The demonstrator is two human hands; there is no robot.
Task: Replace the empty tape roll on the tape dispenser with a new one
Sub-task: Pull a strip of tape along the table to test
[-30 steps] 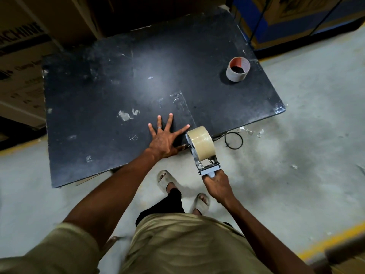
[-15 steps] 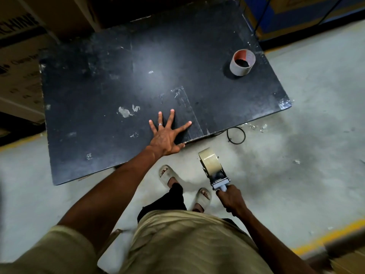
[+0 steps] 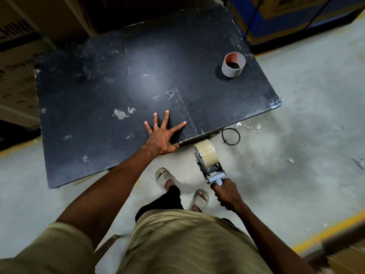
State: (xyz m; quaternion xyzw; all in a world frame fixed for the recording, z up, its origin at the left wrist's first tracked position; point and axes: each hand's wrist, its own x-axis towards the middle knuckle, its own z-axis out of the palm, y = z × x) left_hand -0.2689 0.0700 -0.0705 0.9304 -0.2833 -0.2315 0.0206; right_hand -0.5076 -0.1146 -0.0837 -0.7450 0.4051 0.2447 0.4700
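My right hand (image 3: 228,195) grips the handle of a metal tape dispenser (image 3: 212,171) below the table's near edge, over the floor. A full roll of tan tape (image 3: 207,155) sits on the dispenser. My left hand (image 3: 161,135) lies flat on the black table (image 3: 88,115) near its front edge, fingers spread, holding nothing. An empty cardboard tape core (image 3: 233,64), reddish inside, stands upright at the table's far right.
A strip of clear tape (image 3: 183,111) is stuck on the table beside my left hand. A black cable loop (image 3: 231,136) lies on the concrete floor under the table's edge. Cardboard boxes (image 3: 17,80) stand to the left, and my sandalled feet (image 3: 181,186) are below.
My right hand pulled the dispenser off the table's edge toward me, then raised it slightly back toward the edge. My left hand stayed flat on the table.
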